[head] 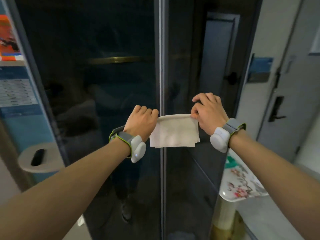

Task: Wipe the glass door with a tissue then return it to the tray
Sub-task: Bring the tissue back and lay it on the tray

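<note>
A white folded tissue (174,131) hangs stretched between my two hands in front of the dark glass door (103,84). My left hand (141,120) grips the tissue's upper left corner with curled fingers. My right hand (208,111) pinches the upper right corner between thumb and forefinger. The tissue hangs over the metal strip (161,66) where the two glass panels meet. A white tray with a flower pattern (240,182) sits low at the right on a stand. Both wrists wear grey bands with white sensors.
A round grey stand with a dark slot (37,157) stands at the lower left beside a blue poster wall (15,94). A grey door with a black handle (277,110) is at the right. Pale floor shows below.
</note>
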Tool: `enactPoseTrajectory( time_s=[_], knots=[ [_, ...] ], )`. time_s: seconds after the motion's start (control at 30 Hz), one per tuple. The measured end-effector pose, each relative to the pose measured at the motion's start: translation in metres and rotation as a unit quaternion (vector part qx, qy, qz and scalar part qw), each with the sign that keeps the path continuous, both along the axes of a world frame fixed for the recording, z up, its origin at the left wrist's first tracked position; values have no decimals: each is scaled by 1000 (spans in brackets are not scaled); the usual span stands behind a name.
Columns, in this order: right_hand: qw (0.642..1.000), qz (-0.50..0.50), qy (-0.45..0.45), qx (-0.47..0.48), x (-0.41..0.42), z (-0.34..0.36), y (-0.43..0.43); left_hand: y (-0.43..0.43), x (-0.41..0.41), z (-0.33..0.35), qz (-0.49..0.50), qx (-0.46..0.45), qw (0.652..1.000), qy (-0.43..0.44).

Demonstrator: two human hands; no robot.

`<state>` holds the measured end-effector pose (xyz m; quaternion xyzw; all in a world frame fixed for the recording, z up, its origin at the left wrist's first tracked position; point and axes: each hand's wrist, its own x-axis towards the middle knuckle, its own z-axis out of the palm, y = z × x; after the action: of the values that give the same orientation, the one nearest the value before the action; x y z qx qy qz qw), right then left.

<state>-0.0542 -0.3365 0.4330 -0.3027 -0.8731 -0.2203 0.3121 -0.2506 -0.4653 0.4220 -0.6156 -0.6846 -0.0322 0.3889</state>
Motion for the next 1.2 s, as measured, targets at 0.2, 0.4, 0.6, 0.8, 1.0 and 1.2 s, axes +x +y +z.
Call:
enactPoseTrajectory(
  time_s=[0.2,0.4,0.6,0.8,1.0,1.2],
  knots=[
    [995,-95,-13,-21,72,-16,24,56,60,-30,-82,-46,995,-24],
    [985,-145,-32,-89,141,-52,57,104,122,-64,-141,-73,986,-44],
    [977,-147,-41,-147,214,-128,139,174,200,-131,-162,-125,977,-65],
    [966,-126,-62,-216,255,-209,198,230,249,-216,-111,-201,965,-125],
    [947,-115,-123,-274,289,-302,255,277,290,-308,-85,-306,938,-137],
    [924,-135,-171,-314,278,-375,301,319,294,-374,-45,-339,924,-174]
  ],
)
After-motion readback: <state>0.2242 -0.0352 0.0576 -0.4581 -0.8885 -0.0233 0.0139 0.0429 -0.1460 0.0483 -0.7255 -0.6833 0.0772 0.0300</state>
